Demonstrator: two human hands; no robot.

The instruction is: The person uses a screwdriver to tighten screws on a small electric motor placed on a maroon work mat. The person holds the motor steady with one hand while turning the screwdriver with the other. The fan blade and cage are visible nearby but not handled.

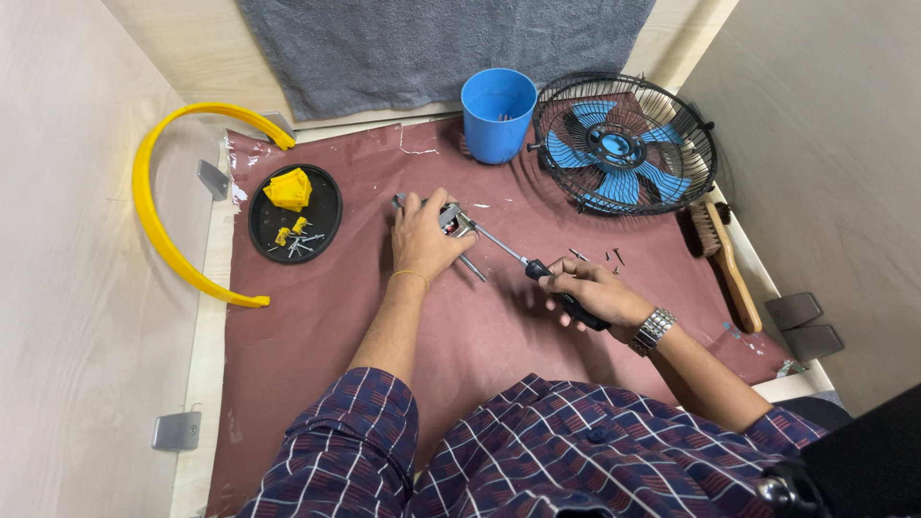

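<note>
My left hand presses down on a small metal part lying on the maroon mat. A screwdriver with a black handle is gripped in my right hand, its thin shaft reaching up-left so the tip meets the metal part beside my left fingers. A thin metal rod sticks out from under my left hand. My right wrist carries a metal watch.
A black-caged fan with blue blades lies at the back right, a blue cup beside it. A black round tray holds yellow parts and screws. Loose screws, a wooden brush, a yellow curved band and a grey cloth surround the mat.
</note>
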